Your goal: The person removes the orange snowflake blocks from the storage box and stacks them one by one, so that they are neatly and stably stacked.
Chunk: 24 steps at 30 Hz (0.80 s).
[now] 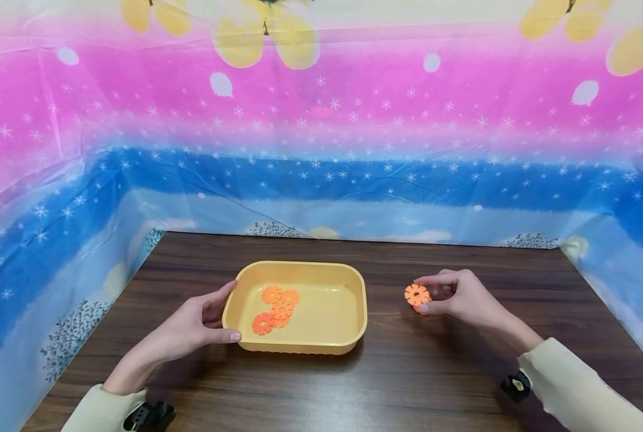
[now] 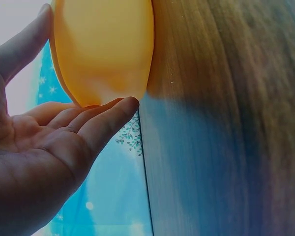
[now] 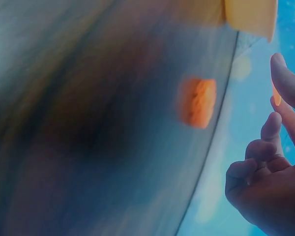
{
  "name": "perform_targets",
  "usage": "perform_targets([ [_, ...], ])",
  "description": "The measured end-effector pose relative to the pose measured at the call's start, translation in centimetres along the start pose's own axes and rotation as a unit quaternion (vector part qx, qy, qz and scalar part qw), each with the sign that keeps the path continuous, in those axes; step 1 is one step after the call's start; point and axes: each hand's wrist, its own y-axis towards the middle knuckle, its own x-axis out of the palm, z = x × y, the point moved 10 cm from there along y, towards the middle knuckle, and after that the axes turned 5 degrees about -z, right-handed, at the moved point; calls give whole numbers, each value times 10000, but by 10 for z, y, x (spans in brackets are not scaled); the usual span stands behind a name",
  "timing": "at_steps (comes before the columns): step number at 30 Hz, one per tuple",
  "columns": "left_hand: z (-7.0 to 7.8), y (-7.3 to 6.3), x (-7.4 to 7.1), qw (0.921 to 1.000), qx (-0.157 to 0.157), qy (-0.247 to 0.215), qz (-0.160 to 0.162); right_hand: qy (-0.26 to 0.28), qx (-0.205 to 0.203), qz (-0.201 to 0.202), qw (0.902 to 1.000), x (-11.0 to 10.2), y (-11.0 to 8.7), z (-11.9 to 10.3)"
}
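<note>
A yellow plastic tray [image 1: 326,348] stands on the table, several orange notched plastic discs [image 1: 263,324] lying overlapped in its left half. My left hand [image 1: 194,327] holds the tray's left end, thumb at the near corner and fingers along the outer wall [image 2: 105,64]. To the right of the tray, my right hand [image 1: 464,300] pinches one orange notched disc [image 1: 410,295] between thumb and fingertips, above the table. That disc appears edge-on as a thin orange strip [image 3: 277,96] in the right wrist view, the other fingers loosely curled.
In the right wrist view, an orange ridged piece [image 3: 200,103] rests on the table beyond the hand. The dark wood table [image 1: 386,384] is bordered at the back and sides by a hanging pink and blue cloth [image 1: 353,174]. Both wrists wear black straps.
</note>
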Motion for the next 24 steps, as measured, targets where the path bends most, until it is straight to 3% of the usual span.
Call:
perform_targets([
  [11,0,0,-2,10000,-64,39,48,19,297,18,9996,-5,-8,42],
  [24,0,1,0,9999,-76,77,54,-272,260,-82,9993,1,-2,52],
])
